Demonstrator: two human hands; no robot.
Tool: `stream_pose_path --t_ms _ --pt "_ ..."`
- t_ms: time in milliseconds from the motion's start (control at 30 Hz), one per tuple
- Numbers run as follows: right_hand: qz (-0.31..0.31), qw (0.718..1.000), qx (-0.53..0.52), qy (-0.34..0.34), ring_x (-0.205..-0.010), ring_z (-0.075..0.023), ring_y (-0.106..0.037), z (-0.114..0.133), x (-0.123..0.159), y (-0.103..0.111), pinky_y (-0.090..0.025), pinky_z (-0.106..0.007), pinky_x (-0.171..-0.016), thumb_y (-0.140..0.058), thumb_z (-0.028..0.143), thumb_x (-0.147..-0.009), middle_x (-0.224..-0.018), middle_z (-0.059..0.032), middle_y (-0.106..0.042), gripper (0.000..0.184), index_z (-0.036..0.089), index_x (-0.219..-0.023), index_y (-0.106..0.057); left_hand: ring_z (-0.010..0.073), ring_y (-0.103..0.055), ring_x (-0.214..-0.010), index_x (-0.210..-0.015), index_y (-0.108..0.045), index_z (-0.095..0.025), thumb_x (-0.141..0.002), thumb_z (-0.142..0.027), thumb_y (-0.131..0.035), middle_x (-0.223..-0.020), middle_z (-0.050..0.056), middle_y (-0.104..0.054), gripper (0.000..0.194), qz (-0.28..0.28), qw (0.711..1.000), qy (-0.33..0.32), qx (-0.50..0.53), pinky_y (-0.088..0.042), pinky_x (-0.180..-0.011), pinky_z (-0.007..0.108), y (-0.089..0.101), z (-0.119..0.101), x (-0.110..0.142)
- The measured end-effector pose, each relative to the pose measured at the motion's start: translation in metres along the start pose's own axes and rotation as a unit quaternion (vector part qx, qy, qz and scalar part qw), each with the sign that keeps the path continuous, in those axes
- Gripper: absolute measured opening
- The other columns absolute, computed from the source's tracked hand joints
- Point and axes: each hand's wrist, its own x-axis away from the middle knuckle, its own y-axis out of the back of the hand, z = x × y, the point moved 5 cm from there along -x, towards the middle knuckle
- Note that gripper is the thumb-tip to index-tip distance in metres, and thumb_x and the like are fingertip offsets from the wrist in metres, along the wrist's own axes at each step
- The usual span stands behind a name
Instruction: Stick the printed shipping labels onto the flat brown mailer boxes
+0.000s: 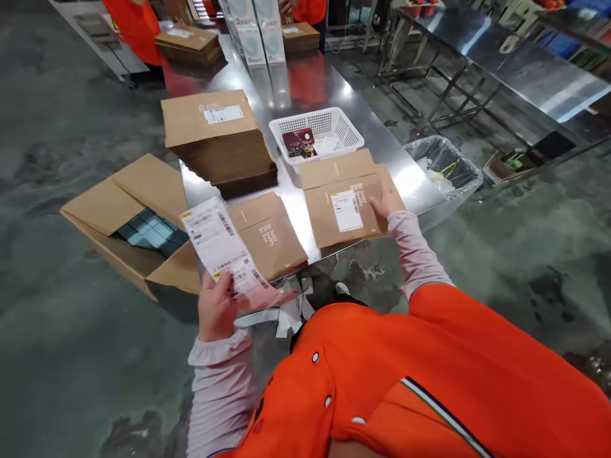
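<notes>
My left hand grips a sheaf of printed shipping labels, with pinkish sheets showing at the lower end. The labels partly cover a flat cardboard box with white lettering on the table's near edge. To its right lies another flat cardboard box, bearing a white shipping label. My right hand holds that box at its right side, thumb on top; the other fingers are partly hidden. Behind the left box rises a tall stack of flat cardboard boxes, its top one labelled.
A white plastic basket with small items stands behind the boxes on the metal table. An open carton is at the left, a lined bin at the right. Two people in orange are at the far end, near white-blue boxes.
</notes>
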Motion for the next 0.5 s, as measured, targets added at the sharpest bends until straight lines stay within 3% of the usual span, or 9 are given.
stream_pose_path --t_ms 33,100,133,167,200,267,367,433,500 --pt "0.023 1.000 0.008 -0.013 -0.124 -0.0367 -0.051 0.010 0.007 -0.004 -0.042 -0.051 -0.102 -0.074 0.042 -0.075 -0.135 -0.0305 -0.049 0.076 0.002 -0.135 -0.049 0.0245 -0.060 -0.115 -0.113 -0.062 -0.028 -0.074 -0.043 -0.069 -0.123 0.002 -0.066 0.042 0.004 1.000 -0.005 0.023 -0.053 -0.091 0.033 -0.010 0.003 0.007" --pt "0.171 0.981 -0.079 0.033 -0.110 -0.0337 -0.060 0.055 0.041 -0.039 -0.049 -0.047 -0.094 -0.080 0.043 -0.068 -0.123 -0.0257 -0.059 0.073 0.005 -0.125 -0.058 0.0254 -0.065 -0.104 -0.115 -0.062 -0.026 -0.070 -0.044 -0.072 -0.115 0.004 -0.069 0.049 0.032 0.998 0.003 0.058 -0.055 -0.085 0.035 -0.032 0.014 0.018" --pt "0.281 0.943 -0.158 0.087 -0.101 -0.0290 -0.064 0.085 0.069 -0.064 -0.052 -0.042 -0.089 -0.080 0.045 -0.068 -0.116 -0.0199 -0.065 0.068 0.009 -0.122 -0.061 0.0257 -0.066 -0.100 -0.113 -0.063 -0.024 -0.067 -0.043 -0.074 -0.111 0.006 -0.070 0.051 0.057 0.997 0.016 0.059 -0.056 -0.083 0.035 -0.043 0.020 0.022" --pt "0.384 0.882 -0.239 0.134 -0.096 -0.0247 -0.066 0.114 0.101 -0.087 -0.054 -0.039 -0.086 -0.077 0.047 -0.070 -0.113 -0.0149 -0.067 0.064 0.012 -0.121 -0.062 0.0260 -0.066 -0.099 -0.110 -0.064 -0.022 -0.064 -0.042 -0.077 -0.108 0.008 -0.070 0.052 0.080 0.995 0.028 0.056 -0.055 -0.082 0.035 -0.052 0.025 0.025" --pt "0.412 0.842 -0.317 0.144 -0.095 -0.0219 -0.066 0.136 0.129 -0.104 -0.055 -0.036 -0.086 -0.072 0.049 -0.075 -0.112 -0.0120 -0.068 0.058 0.014 -0.120 -0.062 0.0261 -0.066 -0.099 -0.108 -0.065 -0.020 -0.062 -0.040 -0.078 -0.108 0.009 -0.070 0.052 0.097 0.993 0.034 0.055 -0.054 -0.083 0.034 -0.057 0.029 0.026" --pt "0.425 0.798 -0.409 0.127 -0.097 -0.0197 -0.066 0.160 0.171 -0.128 -0.054 -0.035 -0.089 -0.065 0.047 -0.081 -0.111 -0.0092 -0.070 0.048 0.015 -0.116 -0.064 0.0250 -0.063 -0.105 -0.105 -0.066 -0.018 -0.061 -0.037 -0.080 -0.113 0.011 -0.068 0.050 0.091 0.994 0.022 0.065 -0.051 -0.088 0.032 -0.058 0.032 0.025" --pt "0.467 0.784 -0.392 0.122 -0.093 -0.0215 -0.068 0.172 0.197 -0.146 -0.054 -0.037 -0.086 -0.073 0.040 -0.074 -0.101 -0.0085 -0.073 0.040 0.015 -0.105 -0.068 0.0213 -0.065 -0.093 -0.095 -0.067 -0.016 -0.061 -0.038 -0.079 -0.102 0.010 -0.070 0.042 -0.002 0.995 0.006 0.098 -0.051 -0.084 0.031 -0.041 0.036 0.019" --pt "0.469 0.790 -0.370 0.138 -0.088 -0.0211 -0.068 0.179 0.189 -0.145 -0.055 -0.035 -0.082 -0.078 0.036 -0.069 -0.098 -0.0076 -0.073 0.040 0.015 -0.102 -0.070 0.0185 -0.063 -0.078 -0.085 -0.067 -0.014 -0.061 -0.040 -0.078 -0.086 0.008 -0.070 0.037 -0.047 0.995 0.015 0.091 -0.051 -0.076 0.031 -0.032 0.042 0.018" --pt "0.429 0.815 -0.358 0.152 -0.084 -0.0191 -0.068 0.189 0.171 -0.138 -0.054 -0.031 -0.077 -0.076 0.036 -0.072 -0.096 -0.0068 -0.074 0.033 0.016 -0.099 -0.071 0.0168 -0.062 -0.072 -0.080 -0.067 -0.014 -0.061 -0.041 -0.078 -0.079 0.006 -0.069 0.034 -0.068 0.994 0.017 0.082 -0.050 -0.073 0.029 -0.031 0.048 0.020"
